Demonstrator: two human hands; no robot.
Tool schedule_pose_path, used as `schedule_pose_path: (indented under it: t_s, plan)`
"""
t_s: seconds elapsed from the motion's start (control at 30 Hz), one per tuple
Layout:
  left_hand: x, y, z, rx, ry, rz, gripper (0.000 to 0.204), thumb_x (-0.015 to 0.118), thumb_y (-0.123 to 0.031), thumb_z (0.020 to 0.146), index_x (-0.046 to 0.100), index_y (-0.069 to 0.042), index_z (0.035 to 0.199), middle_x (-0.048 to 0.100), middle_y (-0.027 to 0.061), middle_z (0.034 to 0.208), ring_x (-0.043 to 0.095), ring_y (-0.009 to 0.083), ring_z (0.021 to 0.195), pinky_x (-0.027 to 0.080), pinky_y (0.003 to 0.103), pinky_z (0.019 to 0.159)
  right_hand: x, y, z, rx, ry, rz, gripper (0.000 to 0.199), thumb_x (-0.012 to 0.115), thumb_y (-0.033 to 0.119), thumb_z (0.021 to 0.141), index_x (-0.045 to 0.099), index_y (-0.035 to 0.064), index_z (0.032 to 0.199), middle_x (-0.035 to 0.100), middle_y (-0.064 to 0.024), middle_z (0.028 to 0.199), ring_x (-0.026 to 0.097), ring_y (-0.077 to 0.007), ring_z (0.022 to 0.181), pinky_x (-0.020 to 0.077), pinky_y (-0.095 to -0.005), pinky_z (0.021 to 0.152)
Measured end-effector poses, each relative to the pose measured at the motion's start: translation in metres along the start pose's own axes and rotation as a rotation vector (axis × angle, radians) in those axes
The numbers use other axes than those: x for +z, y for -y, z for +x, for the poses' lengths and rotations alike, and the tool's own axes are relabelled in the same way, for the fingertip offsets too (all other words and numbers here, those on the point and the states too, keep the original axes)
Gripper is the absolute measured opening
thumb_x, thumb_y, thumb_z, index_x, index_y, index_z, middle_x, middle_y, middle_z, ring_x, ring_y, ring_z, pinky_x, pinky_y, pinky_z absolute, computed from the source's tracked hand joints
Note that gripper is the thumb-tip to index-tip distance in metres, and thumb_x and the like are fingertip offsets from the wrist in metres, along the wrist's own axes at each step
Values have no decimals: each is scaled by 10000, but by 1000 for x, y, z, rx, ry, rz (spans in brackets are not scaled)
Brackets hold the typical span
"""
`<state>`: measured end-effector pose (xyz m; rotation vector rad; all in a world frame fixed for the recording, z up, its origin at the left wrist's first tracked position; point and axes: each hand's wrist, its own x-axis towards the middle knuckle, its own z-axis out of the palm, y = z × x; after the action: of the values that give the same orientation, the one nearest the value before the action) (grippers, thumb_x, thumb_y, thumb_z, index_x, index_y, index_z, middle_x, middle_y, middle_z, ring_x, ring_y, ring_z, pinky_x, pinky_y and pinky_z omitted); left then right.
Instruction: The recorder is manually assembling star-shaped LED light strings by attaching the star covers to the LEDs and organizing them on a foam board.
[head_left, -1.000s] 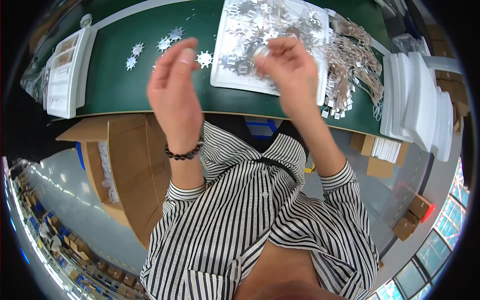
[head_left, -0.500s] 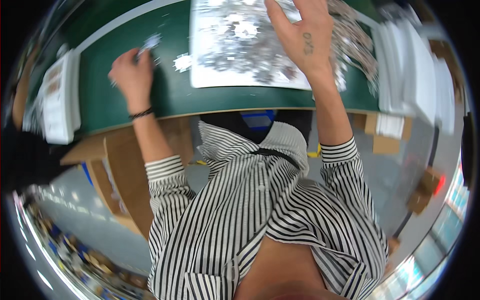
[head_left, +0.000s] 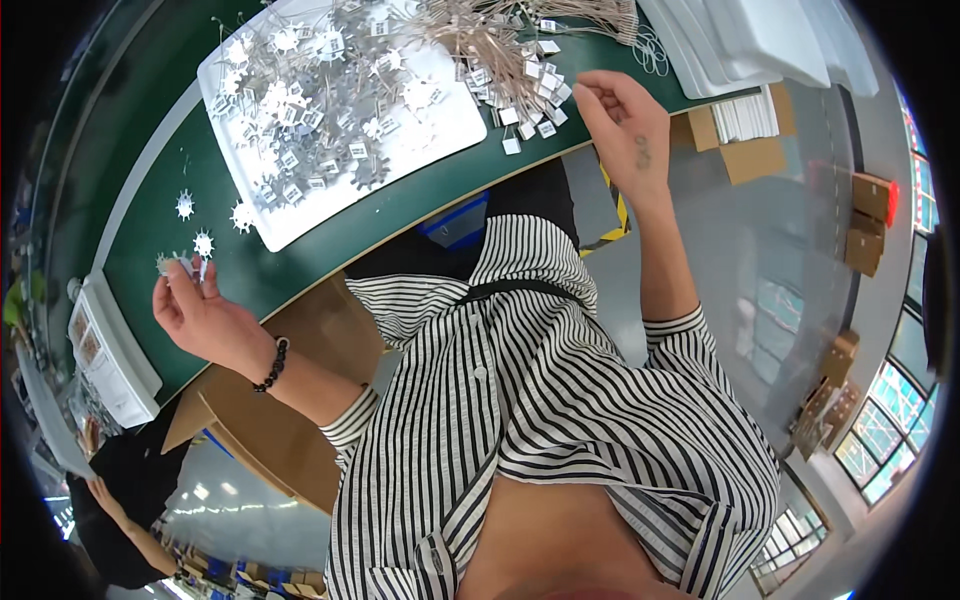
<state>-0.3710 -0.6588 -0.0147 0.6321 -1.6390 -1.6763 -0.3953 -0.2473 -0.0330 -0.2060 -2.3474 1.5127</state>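
Observation:
My left hand (head_left: 205, 315) is at the near left of the green table, with thumb and fingertips closed round a small shiny silver star-shaped piece (head_left: 176, 264). Just past the fingertips lies another star-shaped piece (head_left: 203, 243), with one more (head_left: 185, 205) farther off. A white tray (head_left: 285, 235) carries a heap of silver star-shaped pieces (head_left: 300, 120) with small printed tags. To its right is a pile of white square tags (head_left: 530, 100) on beige cords (head_left: 500, 45). Beside these tags, over the front table edge, my right hand (head_left: 632, 130) hovers with loosely curled fingers and nothing visible in them.
Stacked white trays (head_left: 730, 45) stand at the table's right end. An open carton (head_left: 745, 140) with white sheets sits below them. Another white tray (head_left: 110, 350) is at the left end, close to another person's arm (head_left: 125, 515). Brown cardboard (head_left: 275, 430) lies under the table edge.
My view has turned, so the tray appears farther left. My right hand has gone from above the tray to beside the tag pile. My left hand stays near the loose star-shaped pieces.

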Motion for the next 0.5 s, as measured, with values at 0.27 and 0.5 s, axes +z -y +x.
schedule_pose_path:
  t_s: [0.27, 0.5]
  plan:
    - [9, -4, -24, -23, 36, -14, 263, 685, -104, 971, 562, -1, 1179, 632, 95, 1029, 645, 157, 879, 524, 250, 742, 14, 1, 33, -83, 117, -311, 194, 759, 175, 855, 735, -6, 920, 670, -31, 849, 553, -116, 731, 450, -236, 662]
    - [18, -25, -27, -27, -45, 73, 327, 672, -102, 971, 565, -3, 1263, 639, 91, 1041, 630, 142, 887, 512, 254, 762, 31, 6, 40, -285, 122, -143, 235, 733, 219, 868, 695, 1, 947, 656, -52, 859, 564, -170, 763, 461, -285, 708]
